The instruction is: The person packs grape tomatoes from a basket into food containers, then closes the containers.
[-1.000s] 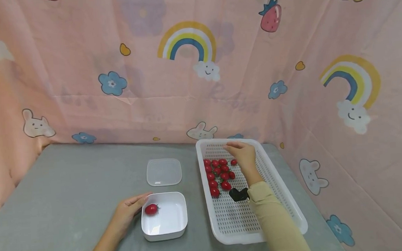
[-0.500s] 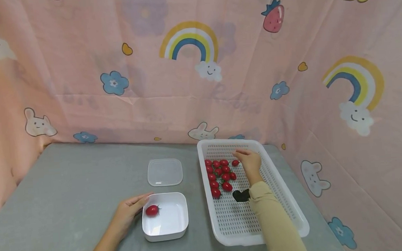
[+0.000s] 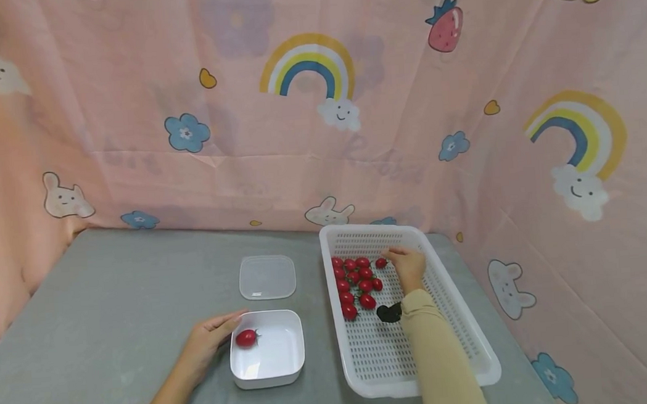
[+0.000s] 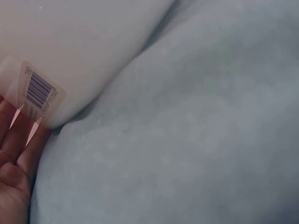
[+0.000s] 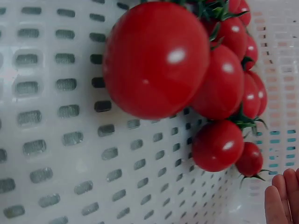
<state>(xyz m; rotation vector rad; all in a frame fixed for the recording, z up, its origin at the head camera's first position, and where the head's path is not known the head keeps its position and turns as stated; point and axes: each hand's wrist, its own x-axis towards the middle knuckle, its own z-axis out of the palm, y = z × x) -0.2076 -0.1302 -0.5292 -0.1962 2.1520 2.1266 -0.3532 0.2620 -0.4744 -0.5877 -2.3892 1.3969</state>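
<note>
My left hand [image 3: 209, 339] rests its fingertips against the back left corner of a white square box [image 3: 277, 353]. In the left wrist view its extended fingers [image 4: 28, 144] touch the box wall beside a barcode label [image 4: 41, 93]. One red cherry tomato [image 3: 246, 338] lies inside the box. Over the white perforated basket [image 3: 385, 359], my right hand [image 3: 408, 268] reaches down, fingertips right beside a small cherry tomato [image 3: 381, 263] set apart from the cluster [image 3: 365, 286]. The right wrist view shows that small tomato [image 5: 250, 158] just short of the extended fingers [image 5: 282, 196].
A translucent lid [image 3: 267, 277] lies flat on the grey tabletop [image 3: 139, 287] behind the box. The basket's raised rim [image 3: 340, 349] stands to the right of the box. A pink printed curtain [image 3: 242, 139] hangs behind and beside the table.
My right hand has moved down and slightly right, from above the basket's far end to beside the small tomato. The left hand stays at the box.
</note>
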